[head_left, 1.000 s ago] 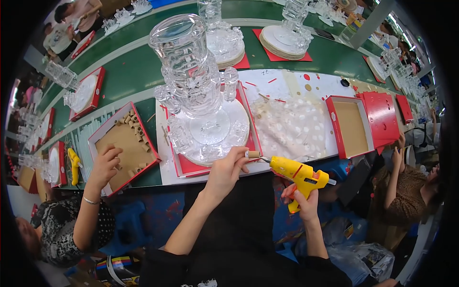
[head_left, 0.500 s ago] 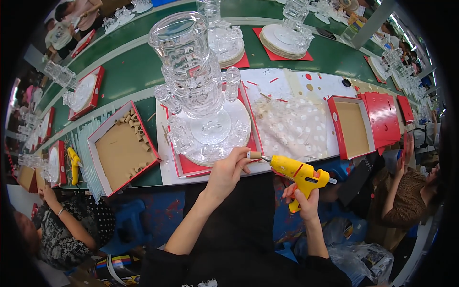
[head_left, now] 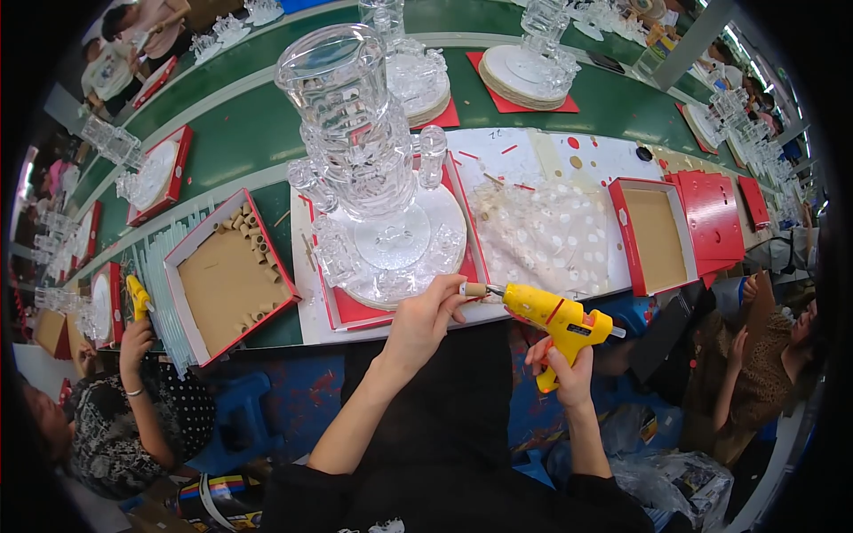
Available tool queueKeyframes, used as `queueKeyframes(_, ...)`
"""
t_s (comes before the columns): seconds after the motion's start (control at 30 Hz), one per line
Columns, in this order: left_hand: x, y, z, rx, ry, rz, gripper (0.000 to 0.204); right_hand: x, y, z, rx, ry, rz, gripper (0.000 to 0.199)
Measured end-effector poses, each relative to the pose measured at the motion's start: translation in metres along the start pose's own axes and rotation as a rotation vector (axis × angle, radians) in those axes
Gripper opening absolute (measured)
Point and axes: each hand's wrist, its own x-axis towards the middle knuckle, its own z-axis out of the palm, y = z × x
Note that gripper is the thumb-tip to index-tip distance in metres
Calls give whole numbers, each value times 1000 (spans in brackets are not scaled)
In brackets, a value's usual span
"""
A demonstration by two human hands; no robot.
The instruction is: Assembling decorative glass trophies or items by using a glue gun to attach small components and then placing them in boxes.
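At frame centre the left hand (head_left: 425,322) pinches a small tube (head_left: 474,289), its long axis level, touching the glue gun (head_left: 558,321) nozzle; the right hand (head_left: 564,371) grips the gun.

A long green table (head_left: 231,142) is being covered by a white sheet (head_left: 533,151), red trays (head_left: 711,209), a shallow cardboard box (head_left: 227,284) and clear glass pieces (head_left: 107,138).

my left hand (head_left: 425,322) pinches a small cardboard tube (head_left: 473,289) against the nozzle of the yellow glue gun (head_left: 558,322) my right hand (head_left: 562,366) grips.
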Motion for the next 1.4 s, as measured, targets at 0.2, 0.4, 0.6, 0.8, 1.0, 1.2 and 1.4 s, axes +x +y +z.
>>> queueKeyframes(0.2, 0, -1, 0, 0, -13, -12, 20, 0, 6, -6, -16, -11, 6, 23)
queueKeyframes(0.4, 0, -2, 0, -13, -6, -16, 19, 1, 2, -3, -13, 14, 14, 22)
queueKeyframes(0.6, 0, -1, 1, -1, 6, -16, 20, 2, 6, -8, -20, 2, 51, 20)
queueKeyframes(0.8, 0, -2, 0, -4, -11, -19, 20, 0, 9, -12, -26, -21, 53, 21)
queueKeyframes(1.0, 0, -1, -1, -27, -9, -22, 19, -1, 8, -10, 1, 6, 67, 24)
queueKeyframes(1.2, 0, -3, -1, -25, -16, -35, 19, -4, 8, -10, 28, 12, 87, 27)
queueKeyframes(1.4, 0, -1, -1, 2, -33, -63, 19, -6, 9, -13, 29, -14, 91, 28)
